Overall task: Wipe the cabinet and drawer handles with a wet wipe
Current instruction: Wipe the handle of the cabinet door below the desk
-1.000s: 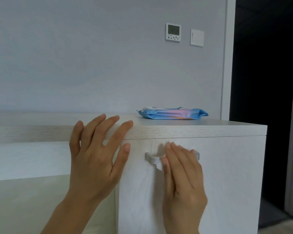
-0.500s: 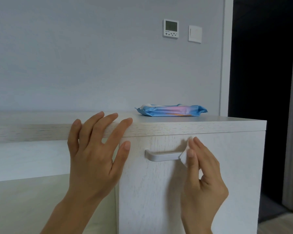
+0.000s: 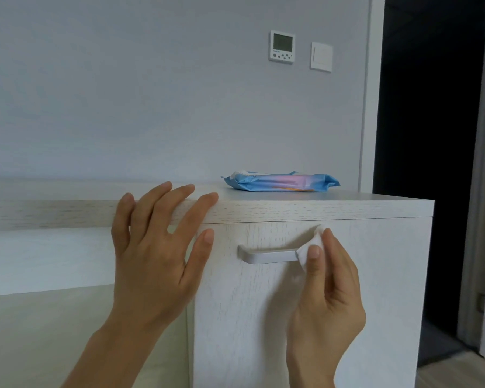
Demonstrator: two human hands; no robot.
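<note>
A silver bar handle (image 3: pixel 266 255) sits on the white drawer front (image 3: pixel 381 275) of a pale wood-grain cabinet. My right hand (image 3: pixel 326 292) pinches a small white wet wipe (image 3: pixel 310 249) between thumb and fingers and holds it against the handle's right end, which it hides. My left hand (image 3: pixel 154 247) lies spread with straight fingers on the front edge of the cabinet top (image 3: pixel 319 210), its thumb against the drawer's left corner.
A blue and pink pack of wipes (image 3: pixel 280 182) lies on the cabinet top near the wall. A thermostat (image 3: pixel 282 46) and a light switch (image 3: pixel 321 56) hang on the wall. A dark doorway (image 3: pixel 426 135) opens to the right of the cabinet.
My right hand has slid with the wipe from the handle's middle to its right end, baring the left part. My left hand has stayed in place.
</note>
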